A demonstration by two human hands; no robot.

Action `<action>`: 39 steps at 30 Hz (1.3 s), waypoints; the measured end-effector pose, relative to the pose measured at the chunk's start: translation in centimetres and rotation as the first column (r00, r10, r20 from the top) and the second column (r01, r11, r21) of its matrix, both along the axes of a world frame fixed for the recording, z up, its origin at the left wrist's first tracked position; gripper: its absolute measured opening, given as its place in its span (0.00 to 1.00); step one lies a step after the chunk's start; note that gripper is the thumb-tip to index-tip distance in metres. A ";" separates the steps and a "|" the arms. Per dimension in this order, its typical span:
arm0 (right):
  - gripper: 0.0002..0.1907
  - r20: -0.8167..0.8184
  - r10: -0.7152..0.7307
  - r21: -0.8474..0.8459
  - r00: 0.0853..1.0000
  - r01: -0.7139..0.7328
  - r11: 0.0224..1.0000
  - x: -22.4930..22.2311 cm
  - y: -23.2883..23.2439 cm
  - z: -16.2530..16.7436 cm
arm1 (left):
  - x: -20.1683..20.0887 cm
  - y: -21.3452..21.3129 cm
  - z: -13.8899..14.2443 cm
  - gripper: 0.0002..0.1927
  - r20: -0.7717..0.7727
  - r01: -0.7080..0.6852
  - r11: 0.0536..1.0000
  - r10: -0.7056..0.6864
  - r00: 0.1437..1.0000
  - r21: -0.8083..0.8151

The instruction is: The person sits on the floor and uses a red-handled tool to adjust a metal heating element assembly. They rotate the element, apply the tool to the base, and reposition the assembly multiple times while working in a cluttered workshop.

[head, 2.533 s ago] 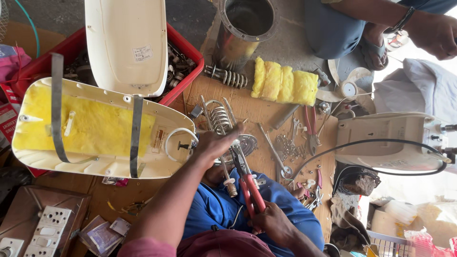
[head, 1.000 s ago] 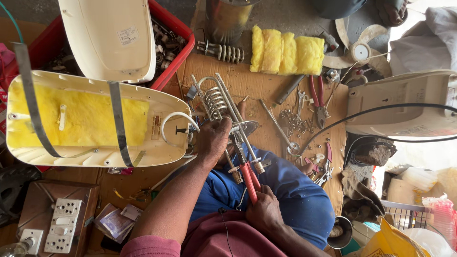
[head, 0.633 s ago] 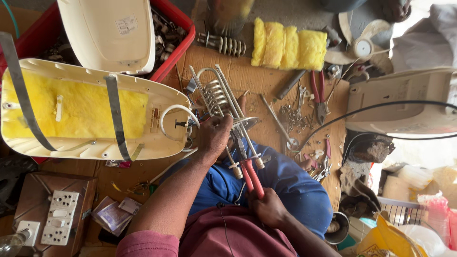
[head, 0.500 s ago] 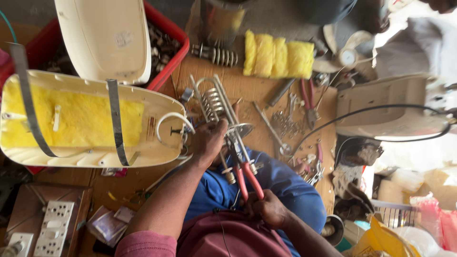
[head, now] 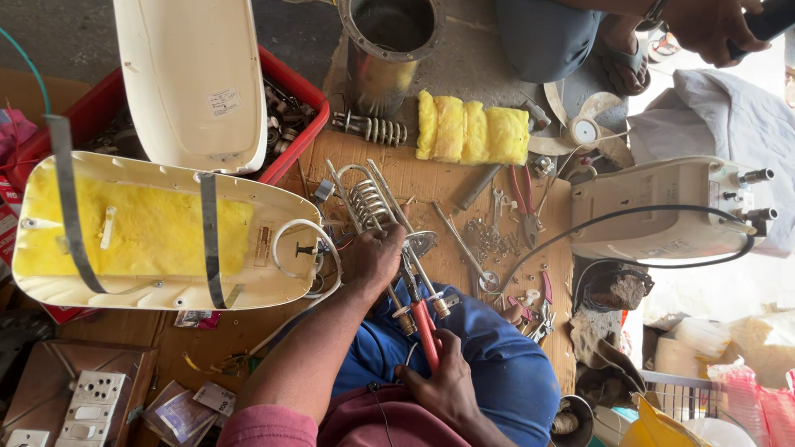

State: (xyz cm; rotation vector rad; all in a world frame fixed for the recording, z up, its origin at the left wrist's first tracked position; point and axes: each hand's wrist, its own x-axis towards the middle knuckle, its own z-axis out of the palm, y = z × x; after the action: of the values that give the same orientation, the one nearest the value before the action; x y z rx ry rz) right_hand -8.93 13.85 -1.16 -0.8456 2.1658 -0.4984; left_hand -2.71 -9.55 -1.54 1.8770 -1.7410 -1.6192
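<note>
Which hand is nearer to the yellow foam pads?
The left hand. It rests on the coil, just below the foam pads. The right hand holds the red pliers, lower down.

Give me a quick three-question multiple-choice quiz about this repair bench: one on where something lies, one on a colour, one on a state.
1. Where does the red crate sit?
A. beside the metal cylinder
B. on the person's lap
C. under the grey cable

2. What colour are the handles of the pliers in the right hand?
A. green
B. red
C. white

3. The long casing is:
A. closed
B. wrapped
C. open, yellow padding showing

Answers: 1 A, the crate lies left of the cylinder; 2 B, red grips show; 3 C, the inside is exposed.
</note>
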 end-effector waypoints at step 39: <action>0.46 -0.022 0.145 -0.086 0.989 -0.147 0.985 -0.6 0.7 -3.5 | 0.9 0.6 -0.1 0.31 -0.013 -0.027 0.998 0.026 1.000 -0.063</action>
State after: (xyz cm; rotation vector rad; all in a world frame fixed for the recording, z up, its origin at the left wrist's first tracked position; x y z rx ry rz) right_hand -9.55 14.57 -4.66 -1.0507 2.0893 -0.5168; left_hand -1.80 -8.93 -1.59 1.8506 -1.7341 -1.5442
